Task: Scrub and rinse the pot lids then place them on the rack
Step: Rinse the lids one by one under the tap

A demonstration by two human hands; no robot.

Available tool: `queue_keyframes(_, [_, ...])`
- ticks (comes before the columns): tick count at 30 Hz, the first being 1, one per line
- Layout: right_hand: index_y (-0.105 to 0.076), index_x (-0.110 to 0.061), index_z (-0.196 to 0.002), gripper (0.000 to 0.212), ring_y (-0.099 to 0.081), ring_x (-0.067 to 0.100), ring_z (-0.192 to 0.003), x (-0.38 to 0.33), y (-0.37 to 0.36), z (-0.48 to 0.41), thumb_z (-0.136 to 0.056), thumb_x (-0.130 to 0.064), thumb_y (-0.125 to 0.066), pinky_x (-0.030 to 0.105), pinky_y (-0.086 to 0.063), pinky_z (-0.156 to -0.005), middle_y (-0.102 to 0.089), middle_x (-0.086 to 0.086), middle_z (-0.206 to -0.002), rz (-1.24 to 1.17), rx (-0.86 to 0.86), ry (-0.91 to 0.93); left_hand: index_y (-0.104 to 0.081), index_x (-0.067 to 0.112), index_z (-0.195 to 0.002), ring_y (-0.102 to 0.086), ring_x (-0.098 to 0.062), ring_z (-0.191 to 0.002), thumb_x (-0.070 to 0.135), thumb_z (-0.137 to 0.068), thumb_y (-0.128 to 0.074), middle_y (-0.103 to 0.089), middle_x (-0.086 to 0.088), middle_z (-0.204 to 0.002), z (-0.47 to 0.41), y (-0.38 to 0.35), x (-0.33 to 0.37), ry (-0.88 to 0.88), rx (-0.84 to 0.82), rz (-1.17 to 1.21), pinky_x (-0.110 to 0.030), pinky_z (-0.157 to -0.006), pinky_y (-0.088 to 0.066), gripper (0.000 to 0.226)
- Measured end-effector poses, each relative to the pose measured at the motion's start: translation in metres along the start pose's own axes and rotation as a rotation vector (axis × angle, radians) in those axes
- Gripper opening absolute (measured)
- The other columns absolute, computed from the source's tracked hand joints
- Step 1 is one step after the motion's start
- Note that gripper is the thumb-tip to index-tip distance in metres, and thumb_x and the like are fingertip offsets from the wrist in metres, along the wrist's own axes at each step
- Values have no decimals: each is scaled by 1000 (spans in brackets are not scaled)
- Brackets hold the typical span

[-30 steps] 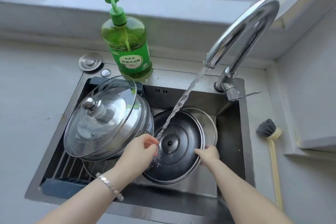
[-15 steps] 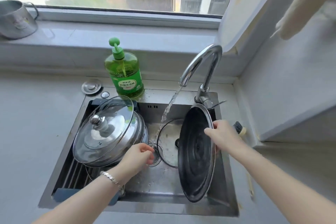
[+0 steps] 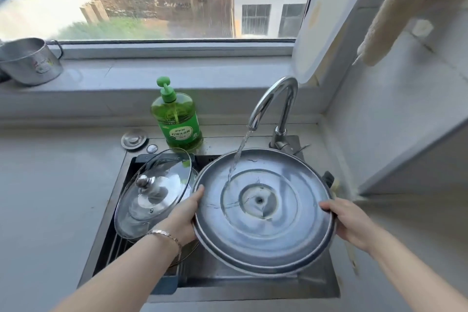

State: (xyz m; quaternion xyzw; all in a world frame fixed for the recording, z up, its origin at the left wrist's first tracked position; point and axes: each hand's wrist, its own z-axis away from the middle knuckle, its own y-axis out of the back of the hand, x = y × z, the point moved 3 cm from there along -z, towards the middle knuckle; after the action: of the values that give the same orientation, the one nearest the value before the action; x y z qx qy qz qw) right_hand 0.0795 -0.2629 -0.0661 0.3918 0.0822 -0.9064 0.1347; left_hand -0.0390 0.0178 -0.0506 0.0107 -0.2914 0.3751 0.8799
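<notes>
Fingers [image 3: 196, 196] of the left hand [image 3: 184, 218] wrap the left rim of the steel lid [image 3: 263, 213]. The right hand [image 3: 350, 223] grips the opposite rim, thumb on top. Both hands are full, neither spare.

The lid is held over the right half of the sink [image 3: 253, 284], under the tap [image 3: 272, 99]. The water stream [image 3: 239, 157] lands on its far-left part.

The lid is round, so it has no long axis. Its face is turned up toward the camera, and the far edge looks higher.

It is big, grey and wet, with stepped concentric rings and a small dark hole or fastener at centre. No knob shows, so this is probably the underside.

The wire rack [image 3: 119, 243] sits in the left half of the sink. A glass lid [image 3: 154, 192] with a metal knob leans on it, just beside the left wrist.

The key relation is that the rack lies left of the held lid, so the left hand is nearer. This looks like the rinse step, with racking not yet done. The glass lid takes up most of the rack, so the fit looks tight and the two lids may clash.
</notes>
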Motion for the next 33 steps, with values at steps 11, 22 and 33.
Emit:
queue_keyframes(11, [11,-13,-148,101,23,20,-141,-10,-149,-29,-69,-76,18,35,17,-112,22,7,-154,1445,134,640,-65,1,-106,-67,-35,-95,37,-92,-55,-71,-19,-100,-2,20,7,-238,161,74,-51,-90,-51,40])
queue_keyframes(22, [20,-19,-138,88,28,13,-136,-5,-168,-23,-65,-70,21,27,20,-110,25,-3,-146,1517,-221,835,-63,-1,-109,-67,-32,-87,35,-90,-59,-71,-18,-96,-3,29,26,-297,224,90,-41,-79,-55,40])
queue_keyframes(33, [4,-22,-149,75,13,13,-144,-48,-221,-49,-89,-63,-9,37,9,-116,15,-2,-156,1471,-138,837,-65,0,-108,-68,-34,-90,36,-89,-59,-71,-20,-97,4,18,26,-273,198,15,-46,-87,-53,41])
